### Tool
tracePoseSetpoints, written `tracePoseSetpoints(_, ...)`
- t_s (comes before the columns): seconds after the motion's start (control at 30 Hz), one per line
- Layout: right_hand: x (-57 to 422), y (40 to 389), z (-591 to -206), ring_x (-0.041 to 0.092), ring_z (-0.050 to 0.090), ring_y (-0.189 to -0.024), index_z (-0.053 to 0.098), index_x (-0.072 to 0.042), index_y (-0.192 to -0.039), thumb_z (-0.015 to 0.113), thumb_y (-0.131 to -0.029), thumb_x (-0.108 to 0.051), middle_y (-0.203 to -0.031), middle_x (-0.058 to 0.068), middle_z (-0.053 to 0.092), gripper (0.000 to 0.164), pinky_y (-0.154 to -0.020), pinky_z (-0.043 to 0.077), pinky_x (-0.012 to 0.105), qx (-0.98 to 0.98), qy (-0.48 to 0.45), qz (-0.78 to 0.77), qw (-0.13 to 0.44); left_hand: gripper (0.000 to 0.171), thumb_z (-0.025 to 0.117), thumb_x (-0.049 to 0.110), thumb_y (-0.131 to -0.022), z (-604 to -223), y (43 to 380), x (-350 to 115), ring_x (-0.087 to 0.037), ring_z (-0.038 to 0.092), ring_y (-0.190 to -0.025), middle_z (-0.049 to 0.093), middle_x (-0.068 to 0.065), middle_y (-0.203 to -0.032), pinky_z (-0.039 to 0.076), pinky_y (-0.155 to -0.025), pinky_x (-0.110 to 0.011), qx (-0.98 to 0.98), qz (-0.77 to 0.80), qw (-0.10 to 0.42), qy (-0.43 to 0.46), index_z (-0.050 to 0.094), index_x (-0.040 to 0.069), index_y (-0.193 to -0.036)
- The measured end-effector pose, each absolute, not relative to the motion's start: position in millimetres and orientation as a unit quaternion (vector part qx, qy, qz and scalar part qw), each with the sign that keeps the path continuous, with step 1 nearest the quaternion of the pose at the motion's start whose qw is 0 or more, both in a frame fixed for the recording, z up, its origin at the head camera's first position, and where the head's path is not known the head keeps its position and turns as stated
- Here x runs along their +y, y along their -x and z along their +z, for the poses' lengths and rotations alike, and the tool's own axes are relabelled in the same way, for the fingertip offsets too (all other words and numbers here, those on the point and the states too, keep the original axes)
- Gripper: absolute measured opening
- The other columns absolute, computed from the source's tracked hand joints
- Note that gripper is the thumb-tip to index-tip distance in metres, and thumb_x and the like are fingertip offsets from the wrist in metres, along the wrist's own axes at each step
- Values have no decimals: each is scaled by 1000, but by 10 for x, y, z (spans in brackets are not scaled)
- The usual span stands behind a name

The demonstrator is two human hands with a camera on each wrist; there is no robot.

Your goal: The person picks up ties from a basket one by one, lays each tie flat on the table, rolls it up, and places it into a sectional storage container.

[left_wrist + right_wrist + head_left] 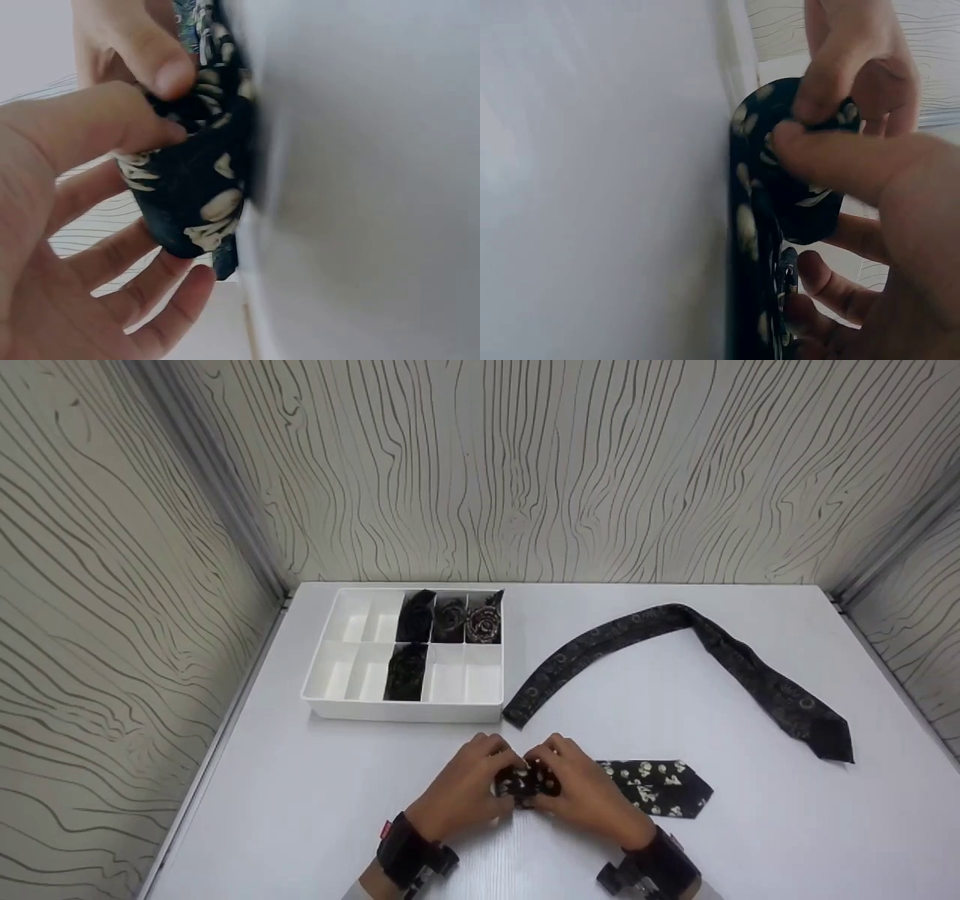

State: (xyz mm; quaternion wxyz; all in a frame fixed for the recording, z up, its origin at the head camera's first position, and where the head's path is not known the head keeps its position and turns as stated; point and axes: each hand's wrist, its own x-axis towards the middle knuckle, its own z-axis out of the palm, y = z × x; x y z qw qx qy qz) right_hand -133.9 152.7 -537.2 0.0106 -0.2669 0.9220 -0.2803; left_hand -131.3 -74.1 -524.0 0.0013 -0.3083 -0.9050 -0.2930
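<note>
Both hands hold a black necktie with a cream print, its one end wound into a roll (pixel 191 187). My left hand (pixel 466 784) grips the roll from the left, its thumb at the coil's edge and its fingers along the outer side. From the right, my right hand (pixel 585 787) pinches the same roll, its thumb pressed on the coil in the right wrist view. The necktie's wide pointed end (pixel 664 789) lies flat on the table, reaching out to the right from beneath the right hand. Fingers hide part of the roll in the head view.
A white divided box (pixel 405 711) stands behind the hands, with several rolled dark neckties in its compartments, among them a patterned roll (pixel 484 624) at the back right. A second dark necktie (pixel 600 643) lies bent across the white table (pixel 750 840), its narrow end near the box corner.
</note>
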Motion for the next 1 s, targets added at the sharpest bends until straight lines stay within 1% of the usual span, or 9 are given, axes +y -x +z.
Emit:
tracePoseSetpoints(0.17, 1526, 1330, -5347, 17, 63, -105, 66, -20, -126, 93, -78, -31, -112, -4, 59, 56, -92, 60, 46, 925, 269, -267, 8, 43, 89, 22, -83, -5250, 1299, -720, -9, 56, -100, 64, 4, -110, 52, -90, -25, -902, -293, 7, 316, 76, 24, -125)
tracePoseSetpoints(0.23, 1524, 1326, -5331, 18, 63, -105, 67, -21, -128, 93, -78, -33, -112, -4, 59, 58, -92, 61, 46, 926, 265, -268, 9, 44, 89, 22, -82, -5254, 1298, -715, -10, 56, -99, 64, 4, -109, 52, -89, -25, -904, -290, 16, 314, 76, 25, -125)
tracePoseSetpoints(0.4, 1526, 1326, -5307, 19, 64, -103, 66, -19, -129, 93, -77, -27, -110, -3, 60, 60, -90, 61, 47, 929, 259, -265, 19, 51, 86, 18, -82, -5269, 1298, -703, -11, 59, -104, 65, 4, -116, 53, -94, -27, -904, -285, 22, 319, 69, 22, -129)
tracePoseSetpoints(0.5, 1531, 1330, -5304, 18, 64, -103, 66, -20, -130, 93, -77, -27, -111, -4, 61, 60, -90, 61, 47, 928, 254, -272, 32, 47, 86, 16, -81, -5269, 1302, -702, -11, 61, -103, 66, 5, -114, 53, -93, -29, -903, -277, 38, 327, 71, 22, -125)
tracePoseSetpoints(0.53, 1532, 1331, -5306, 18, 64, -104, 65, -20, -130, 92, -78, -28, -111, -4, 61, 59, -91, 61, 46, 927, 253, -273, 36, 49, 87, 17, -81, -5267, 1303, -700, -12, 60, -103, 66, 5, -114, 52, -93, -29, -903, -276, 41, 327, 72, 23, -127)
tracePoseSetpoints(0.7, 1533, 1329, -5315, 16, 64, -105, 65, -20, -127, 92, -78, -31, -112, -5, 60, 57, -92, 61, 45, 929, 249, -269, 42, 52, 88, 19, -83, -5262, 1288, -691, -11, 58, -106, 65, 5, -118, 53, -96, -28, -901, -293, 14, 318, 70, 25, -131)
tracePoseSetpoints(0.77, 1530, 1326, -5316, 16, 64, -105, 65, -19, -127, 93, -78, -31, -112, -5, 59, 57, -91, 61, 44, 928, 254, -269, 39, 49, 87, 18, -83, -5262, 1282, -692, -10, 57, -106, 65, 5, -117, 54, -96, -27, -900, -300, 7, 316, 70, 24, -128)
tracePoseSetpoints(0.93, 1543, 1317, -5325, 19, 65, -107, 67, -17, -127, 95, -75, -32, -114, -3, 59, 61, -93, 61, 45, 927, 268, -263, 20, 49, 87, 15, -81, -5261, 1276, -690, -9, 58, -110, 64, 5, -119, 54, -98, -26, -892, -318, 5, 322, 70, 21, -127)
tracePoseSetpoints(1.0, 1552, 1311, -5324, 19, 66, -110, 67, -19, -128, 95, -75, -35, -116, -4, 59, 62, -95, 60, 46, 925, 266, -271, 23, 48, 87, 14, -80, -5258, 1274, -690, -9, 58, -111, 63, 5, -119, 55, -99, -25, -890, -319, 5, 327, 70, 20, -125)
